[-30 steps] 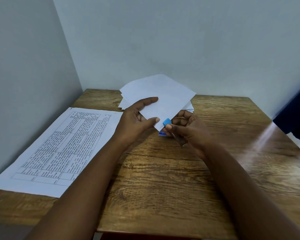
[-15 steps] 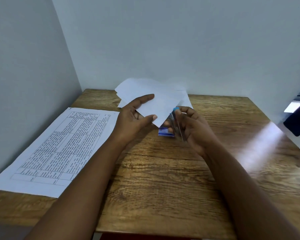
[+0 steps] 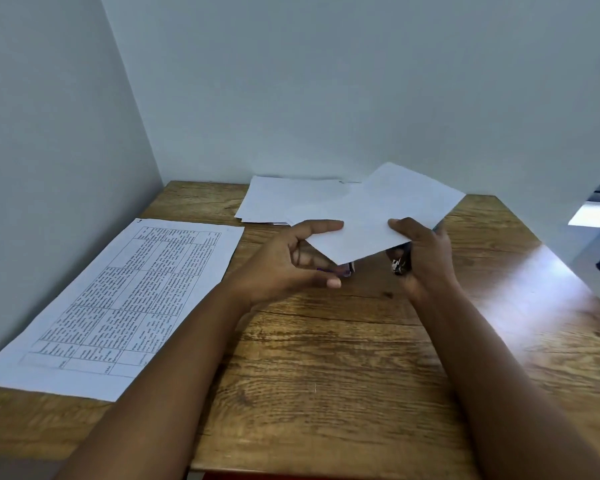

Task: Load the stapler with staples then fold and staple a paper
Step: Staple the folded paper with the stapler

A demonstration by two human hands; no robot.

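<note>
Right hand [image 3: 426, 258] holds folded paper [image 3: 378, 216] and stapler [image 3: 399, 266].

Office-like corner: wooden desk [image 3: 326, 393], printed form [image 3: 118, 299], bare walls [image 3: 326, 81].

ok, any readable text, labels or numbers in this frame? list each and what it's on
Nothing legible.
Printed sheet on the wooden table: a table full of text, too small and blurred to read.
Folded paper between the hands: blank on the visible side.
Paper stack behind it: no visible print.
Stapler in the right hand: no readable marking.
</note>
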